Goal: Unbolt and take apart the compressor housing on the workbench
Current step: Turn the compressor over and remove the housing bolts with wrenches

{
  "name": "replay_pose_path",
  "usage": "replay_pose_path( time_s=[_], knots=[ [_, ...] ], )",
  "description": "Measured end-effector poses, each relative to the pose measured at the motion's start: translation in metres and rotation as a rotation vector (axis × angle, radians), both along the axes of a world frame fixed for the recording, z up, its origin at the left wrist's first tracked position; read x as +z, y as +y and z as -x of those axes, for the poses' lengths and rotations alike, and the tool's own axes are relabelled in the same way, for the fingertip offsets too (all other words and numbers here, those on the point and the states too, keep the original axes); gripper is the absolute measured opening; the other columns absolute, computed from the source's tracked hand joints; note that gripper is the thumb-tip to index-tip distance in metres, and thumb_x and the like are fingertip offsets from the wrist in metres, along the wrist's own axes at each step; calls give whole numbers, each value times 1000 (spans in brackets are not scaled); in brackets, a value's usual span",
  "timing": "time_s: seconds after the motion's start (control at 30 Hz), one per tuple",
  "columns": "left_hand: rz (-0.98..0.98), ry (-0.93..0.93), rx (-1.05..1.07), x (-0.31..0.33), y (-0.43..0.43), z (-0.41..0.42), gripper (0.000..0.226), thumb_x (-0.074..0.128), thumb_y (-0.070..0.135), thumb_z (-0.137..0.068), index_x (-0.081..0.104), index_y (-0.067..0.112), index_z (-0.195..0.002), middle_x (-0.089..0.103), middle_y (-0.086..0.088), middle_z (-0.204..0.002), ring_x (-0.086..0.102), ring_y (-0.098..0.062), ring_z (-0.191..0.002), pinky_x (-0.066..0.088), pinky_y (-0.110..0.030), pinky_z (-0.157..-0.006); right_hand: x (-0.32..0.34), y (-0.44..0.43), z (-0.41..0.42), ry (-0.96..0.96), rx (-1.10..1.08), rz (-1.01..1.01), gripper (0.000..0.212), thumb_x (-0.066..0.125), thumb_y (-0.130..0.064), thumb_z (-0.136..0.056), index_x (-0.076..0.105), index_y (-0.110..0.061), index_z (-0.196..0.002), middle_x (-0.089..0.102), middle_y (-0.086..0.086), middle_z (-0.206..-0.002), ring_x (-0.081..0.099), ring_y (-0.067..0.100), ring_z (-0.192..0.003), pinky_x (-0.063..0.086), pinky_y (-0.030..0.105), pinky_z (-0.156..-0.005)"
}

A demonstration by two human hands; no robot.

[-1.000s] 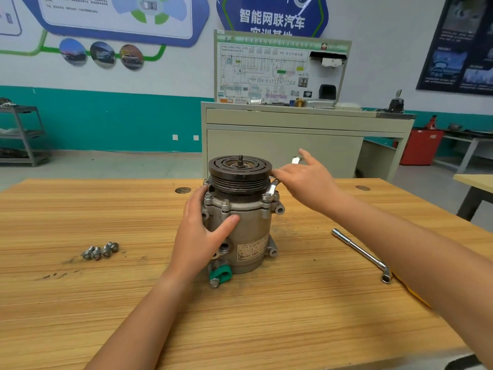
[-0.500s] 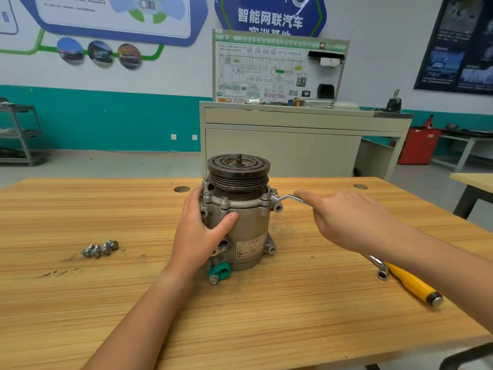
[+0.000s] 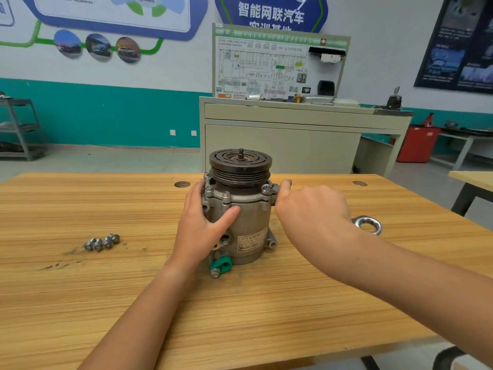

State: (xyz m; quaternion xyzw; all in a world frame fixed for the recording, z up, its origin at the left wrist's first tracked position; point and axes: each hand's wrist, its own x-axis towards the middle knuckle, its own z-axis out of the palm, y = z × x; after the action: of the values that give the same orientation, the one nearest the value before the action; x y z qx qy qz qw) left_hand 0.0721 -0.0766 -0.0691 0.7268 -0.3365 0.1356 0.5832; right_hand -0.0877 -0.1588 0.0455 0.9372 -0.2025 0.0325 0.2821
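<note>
The grey compressor (image 3: 248,222) stands upright on the wooden workbench (image 3: 266,303), with its dark pulley (image 3: 240,162) on top. My left hand (image 3: 202,228) grips the housing's left side, thumb across the front. My right hand (image 3: 312,212) holds a spanner close to the right flange, with the index finger stretched toward a flange bolt (image 3: 274,188). The spanner's ring end (image 3: 367,225) sticks out by my wrist; its other end is hidden under my fingers. More bolts (image 3: 226,194) sit in the flange.
Several loose bolts (image 3: 102,241) lie on the bench to the left. A green clip (image 3: 222,265) juts from the compressor's base. A beige cabinet (image 3: 293,145) stands behind the bench, and another table (image 3: 472,180) is at the right.
My right hand has swung the spanner handle round from the far right side toward me, about the right flange bolt. The left hand and compressor have stayed put.
</note>
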Motion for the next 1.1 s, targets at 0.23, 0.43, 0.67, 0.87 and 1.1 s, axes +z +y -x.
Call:
replay_pose_path(
  time_s=[0.23, 0.43, 0.67, 0.87, 1.1],
  knots=[
    [-9, 7, -2, 0, 1, -1, 94, 64, 63, -69, 27, 24, -147, 34, 7, -148, 33, 0, -125, 32, -22, -99, 3, -16, 7, -20, 34, 98, 56, 38, 1, -90, 18, 3, -142, 54, 5, -76, 30, 16, -49, 20, 26, -37],
    [-9, 20, -10, -1, 1, 1, 96, 62, 64, -67, 27, 24, -147, 34, 7, -149, 34, -7, -131, 33, -27, -103, 0, -34, 6, -24, 152, 205, 38, 32, -16, -96, 36, -7, -133, 35, -1, -55, 31, 14, -43, 21, 22, -36],
    [-6, 27, -15, 2, 2, 5, 106, 54, 74, -58, 26, 24, -148, 32, 7, -150, 31, -2, -129, 30, -25, -102, 5, -87, -17, -82, 176, 257, 42, 39, -6, -91, 35, -20, -131, 35, -5, -57, 35, 15, -47, 22, 26, -40],
    [-4, 15, -23, 3, 4, 3, 100, 58, 70, -63, 28, 24, -147, 34, 9, -147, 34, -5, -131, 32, -23, -101, -18, -98, -68, -199, 345, 109, 30, 38, -2, -92, 49, -10, -119, 63, 5, -109, 58, 24, -99, 40, 30, -89],
    [10, -7, -32, 0, 2, -2, 85, 66, 56, -72, 30, 27, -144, 34, 22, -133, 31, 15, -114, 28, 2, -81, -28, -97, -11, -667, 359, -325, 29, 38, -19, -98, 44, -8, -124, 47, -3, -59, 51, 28, -53, 34, 31, -46]
  ],
)
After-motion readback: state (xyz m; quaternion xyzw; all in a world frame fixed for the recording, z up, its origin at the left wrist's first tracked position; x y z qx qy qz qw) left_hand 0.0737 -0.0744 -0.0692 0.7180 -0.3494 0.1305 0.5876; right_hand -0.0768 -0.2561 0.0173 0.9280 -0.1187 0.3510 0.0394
